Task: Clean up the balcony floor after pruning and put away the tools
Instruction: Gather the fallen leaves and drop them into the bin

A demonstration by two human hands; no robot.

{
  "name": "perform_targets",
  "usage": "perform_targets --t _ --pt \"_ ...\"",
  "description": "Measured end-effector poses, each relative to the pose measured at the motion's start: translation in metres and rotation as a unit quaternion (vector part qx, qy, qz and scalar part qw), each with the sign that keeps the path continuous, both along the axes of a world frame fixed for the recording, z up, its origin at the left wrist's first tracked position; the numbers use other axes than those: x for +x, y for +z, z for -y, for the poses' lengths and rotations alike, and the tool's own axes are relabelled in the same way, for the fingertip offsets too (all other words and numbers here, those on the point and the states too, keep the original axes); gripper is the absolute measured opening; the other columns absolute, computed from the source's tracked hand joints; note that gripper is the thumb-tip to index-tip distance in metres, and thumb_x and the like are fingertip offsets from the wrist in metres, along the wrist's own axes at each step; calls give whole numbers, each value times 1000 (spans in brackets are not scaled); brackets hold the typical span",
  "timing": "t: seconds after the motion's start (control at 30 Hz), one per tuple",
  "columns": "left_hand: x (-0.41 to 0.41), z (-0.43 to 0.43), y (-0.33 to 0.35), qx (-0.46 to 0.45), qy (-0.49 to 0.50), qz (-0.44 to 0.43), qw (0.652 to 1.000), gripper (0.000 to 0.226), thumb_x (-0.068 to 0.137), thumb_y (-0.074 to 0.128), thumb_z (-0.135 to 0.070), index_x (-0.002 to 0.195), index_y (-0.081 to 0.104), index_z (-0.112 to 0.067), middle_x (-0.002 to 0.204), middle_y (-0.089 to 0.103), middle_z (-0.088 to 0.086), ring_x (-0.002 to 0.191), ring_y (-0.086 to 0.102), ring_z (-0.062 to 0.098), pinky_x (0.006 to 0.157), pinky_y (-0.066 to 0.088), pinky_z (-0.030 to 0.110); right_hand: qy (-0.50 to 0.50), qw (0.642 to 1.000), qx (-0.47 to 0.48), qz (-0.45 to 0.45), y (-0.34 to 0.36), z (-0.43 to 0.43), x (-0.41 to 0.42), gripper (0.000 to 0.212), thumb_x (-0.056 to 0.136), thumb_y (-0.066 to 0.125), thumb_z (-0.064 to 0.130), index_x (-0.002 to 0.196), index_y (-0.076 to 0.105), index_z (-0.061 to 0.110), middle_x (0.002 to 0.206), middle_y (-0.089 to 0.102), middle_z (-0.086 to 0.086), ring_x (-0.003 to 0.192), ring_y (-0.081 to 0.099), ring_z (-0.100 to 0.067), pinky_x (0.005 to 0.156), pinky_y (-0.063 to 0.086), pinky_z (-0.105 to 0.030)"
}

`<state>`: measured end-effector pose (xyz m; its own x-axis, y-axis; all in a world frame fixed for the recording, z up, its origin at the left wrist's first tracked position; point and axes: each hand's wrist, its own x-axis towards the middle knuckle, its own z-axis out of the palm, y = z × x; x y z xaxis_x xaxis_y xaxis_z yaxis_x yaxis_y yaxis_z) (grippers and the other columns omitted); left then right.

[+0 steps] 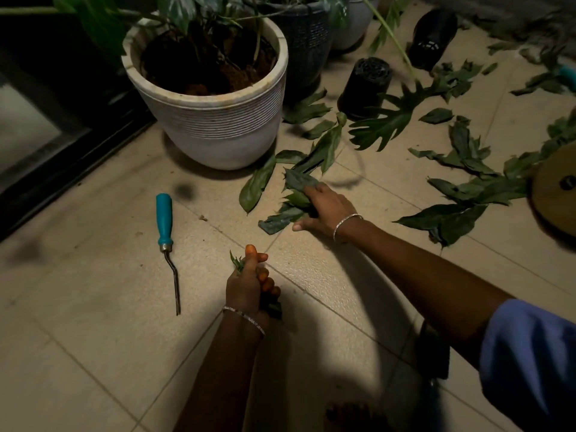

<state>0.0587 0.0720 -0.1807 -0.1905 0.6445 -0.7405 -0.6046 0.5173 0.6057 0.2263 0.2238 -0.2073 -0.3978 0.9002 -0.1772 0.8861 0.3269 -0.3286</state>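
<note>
Cut green leaves (461,182) lie scattered over the beige tiled floor (93,322), mostly to the right. My right hand (327,210) reaches forward and grips a bunch of leaves (296,188) on the floor. My left hand (249,285) is held low in the middle, fingers curled round a small bundle of leaf cuttings (238,263). A garden hand tool with a teal handle (164,219) and a thin bent metal shaft lies on the tiles left of my left hand, touched by neither hand.
A big white ribbed pot (218,132) with a plant stands ahead left, a dark pot (305,45) behind it. Two black plastic nursery pots (366,88) lie tipped at the back. A dark door frame (62,157) runs along the left. A round tan object (554,194) sits at the right edge.
</note>
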Motion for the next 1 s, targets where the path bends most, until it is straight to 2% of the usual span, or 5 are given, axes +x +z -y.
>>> perform_targets --t 0.33,0.57,0.73,0.8,1.0 --pt "2 -1 -12 -17 12 25 999 26 96 55 -39 85 59 -16 48 41 -6 38 37 8 39 35 21 30 996 55 58 -4 39 19 38 96 50 52 108 56 17 104 52 -3 84 57 -25 67 49 -37" --pt "30 -6 -1 7 -48 16 999 49 81 66 -59 105 66 -17 53 39 -6 43 36 8 45 33 24 -38 982 -73 -168 34 93 38 25 96 49 49 80 49 30 71 51 7 71 47 -11 62 36 -30" --pt "48 -18 12 60 -112 17 992 59 58 73 -70 82 69 -15 53 33 -3 41 31 10 43 29 23 -100 882 -295 -353 66 118 45 15 98 58 24 89 57 13 61 57 0 56 58 -10 55 46 -18" --pt "53 -25 13 79 -134 -13 988 49 69 76 -58 58 51 -17 48 32 -1 40 29 13 42 29 23 -115 842 -339 -404 72 121 48 12 99 56 18 92 55 8 60 51 -7 55 58 -15 56 50 -20" --pt "56 -55 2 70 -87 -11 994 39 90 65 -35 61 47 -18 47 39 -2 38 36 13 39 32 21 -195 735 -433 -484 67 119 65 23 98 57 20 75 60 15 57 44 -2 43 41 -13 46 40 -25"
